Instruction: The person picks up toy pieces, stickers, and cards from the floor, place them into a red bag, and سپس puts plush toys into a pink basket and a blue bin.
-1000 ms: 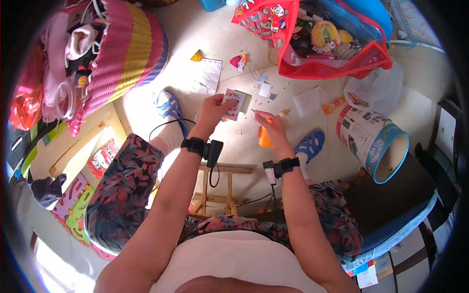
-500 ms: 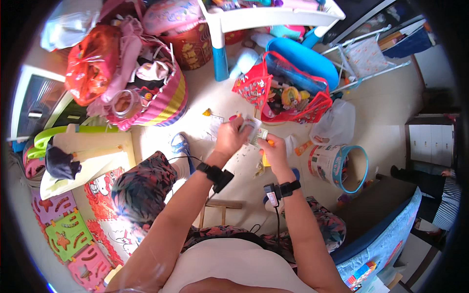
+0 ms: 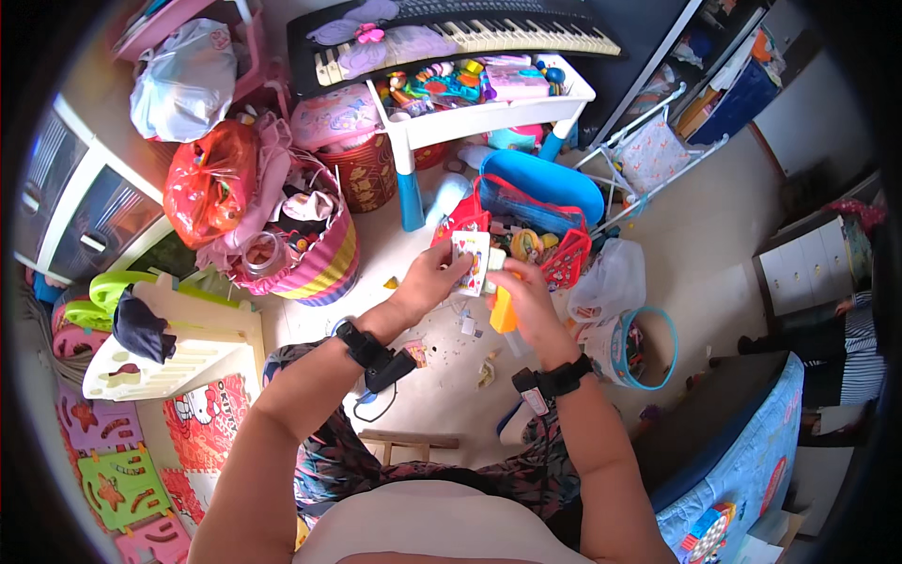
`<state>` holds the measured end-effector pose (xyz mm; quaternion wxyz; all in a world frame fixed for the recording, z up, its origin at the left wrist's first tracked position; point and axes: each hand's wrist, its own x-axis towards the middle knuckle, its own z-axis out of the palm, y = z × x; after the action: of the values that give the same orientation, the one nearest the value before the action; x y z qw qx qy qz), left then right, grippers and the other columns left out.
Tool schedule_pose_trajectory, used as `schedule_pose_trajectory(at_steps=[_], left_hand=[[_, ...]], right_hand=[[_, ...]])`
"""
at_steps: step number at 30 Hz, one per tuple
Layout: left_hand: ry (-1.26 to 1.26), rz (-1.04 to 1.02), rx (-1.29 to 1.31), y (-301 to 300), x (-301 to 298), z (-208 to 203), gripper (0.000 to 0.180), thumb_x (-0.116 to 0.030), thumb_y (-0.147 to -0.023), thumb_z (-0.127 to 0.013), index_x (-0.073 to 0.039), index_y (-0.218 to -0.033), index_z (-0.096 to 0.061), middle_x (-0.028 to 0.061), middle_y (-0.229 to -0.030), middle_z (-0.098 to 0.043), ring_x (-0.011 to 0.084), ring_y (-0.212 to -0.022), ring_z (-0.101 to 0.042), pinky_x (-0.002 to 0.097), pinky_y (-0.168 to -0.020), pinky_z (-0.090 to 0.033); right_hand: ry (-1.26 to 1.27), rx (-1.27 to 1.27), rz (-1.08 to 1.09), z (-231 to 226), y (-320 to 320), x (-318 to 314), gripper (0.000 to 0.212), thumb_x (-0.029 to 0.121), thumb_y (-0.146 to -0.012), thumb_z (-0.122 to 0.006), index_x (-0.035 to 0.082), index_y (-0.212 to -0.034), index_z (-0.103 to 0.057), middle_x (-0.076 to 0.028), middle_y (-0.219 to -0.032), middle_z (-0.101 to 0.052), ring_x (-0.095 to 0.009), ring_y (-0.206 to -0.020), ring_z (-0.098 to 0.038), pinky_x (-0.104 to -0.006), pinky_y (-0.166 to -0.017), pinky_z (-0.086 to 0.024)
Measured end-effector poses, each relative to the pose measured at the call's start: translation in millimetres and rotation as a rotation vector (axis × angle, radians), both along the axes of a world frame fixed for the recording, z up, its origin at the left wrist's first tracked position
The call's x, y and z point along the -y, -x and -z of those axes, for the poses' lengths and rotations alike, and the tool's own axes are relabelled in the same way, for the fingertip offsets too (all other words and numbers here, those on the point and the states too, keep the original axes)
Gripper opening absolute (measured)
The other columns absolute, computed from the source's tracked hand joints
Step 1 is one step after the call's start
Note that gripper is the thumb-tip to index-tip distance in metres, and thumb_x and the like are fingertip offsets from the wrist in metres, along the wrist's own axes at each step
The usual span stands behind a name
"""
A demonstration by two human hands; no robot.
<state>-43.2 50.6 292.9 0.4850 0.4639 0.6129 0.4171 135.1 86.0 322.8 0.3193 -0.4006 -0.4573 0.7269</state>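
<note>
A white playing card (image 3: pixel 470 256) with a printed figure is pinched in my left hand (image 3: pixel 425 287), fingers closed on its left edge. Just beside it, my right hand (image 3: pixel 532 305) is closed round a small orange-yellow object (image 3: pixel 504 310) whose kind I cannot make out. A pale flat piece (image 3: pixel 495 271) shows at the right fingertips, close to the card. Both hands are raised in front of me over the floor. Beyond them stands a red-trimmed clear bag (image 3: pixel 564 258) filled with small toys.
A striped basket (image 3: pixel 324 268) of clothes stands at left, a white bucket with a blue rim (image 3: pixel 675 348) at right. Behind are a blue tub (image 3: pixel 564 193), a white toy table (image 3: pixel 470 122) and a keyboard (image 3: pixel 545 39). Paper scraps (image 3: pixel 468 324) and crumbs litter the floor.
The view has tilted up, bringing the keyboard and toy table into sight. The card's printed face now shows between my hands, and the orange-yellow object in my right hand is plainer.
</note>
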Motion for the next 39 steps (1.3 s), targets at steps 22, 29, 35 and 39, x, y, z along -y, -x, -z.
schedule_pose_trajectory(at_steps=[22, 29, 35, 39], left_hand=[[0.191, -0.110, 0.786, -19, -38, -3, 0.023, -0.015, -0.093, -0.054, 0.002, -0.108, -0.057, 0.0092, -0.097, -0.064, 0.0186, -0.082, -0.063, 0.0299, -0.076, -0.052], [0.426, -0.091, 1.039, -30, -50, 10, 0.032, -0.016, -0.094, -0.049, 0.002, -0.121, -0.049, 0.0136, -0.115, -0.059, 0.0231, -0.107, -0.058, 0.0369, -0.089, -0.051], [0.415, 0.147, 0.818, -30, -48, 24, 0.033, -0.023, -0.094, -0.054, -0.001, -0.119, -0.052, 0.0100, -0.112, -0.061, 0.0201, -0.100, -0.062, 0.0347, -0.083, -0.055], [0.367, 0.124, 0.842, -51, -39, -2, 0.027, -0.019, -0.089, -0.061, -0.005, -0.111, -0.055, 0.0071, -0.097, -0.064, 0.0179, -0.084, -0.065, 0.0318, -0.073, -0.056]], right_hand=[[0.072, -0.032, 0.236, 29, 16, -34, 0.012, 0.020, -0.087, -0.060, 0.008, -0.089, -0.060, -0.002, -0.072, -0.059, -0.012, -0.057, -0.056, -0.0258, -0.050, -0.046], [0.472, -0.503, 0.462, 49, -6, -63, 0.016, 0.023, -0.093, -0.052, 0.008, -0.091, -0.054, -0.006, -0.083, -0.058, -0.021, -0.081, -0.058, -0.0350, -0.076, -0.049], [0.292, -0.290, 0.437, 48, 16, -45, 0.015, 0.014, -0.094, -0.044, 0.006, -0.100, -0.055, -0.008, -0.092, -0.060, -0.022, -0.087, -0.061, -0.0360, -0.078, -0.050], [0.222, -0.235, 0.469, 45, 14, -39, 0.018, 0.015, -0.093, -0.041, 0.007, -0.098, -0.056, -0.009, -0.091, -0.060, -0.021, -0.083, -0.061, -0.0339, -0.072, -0.050]])
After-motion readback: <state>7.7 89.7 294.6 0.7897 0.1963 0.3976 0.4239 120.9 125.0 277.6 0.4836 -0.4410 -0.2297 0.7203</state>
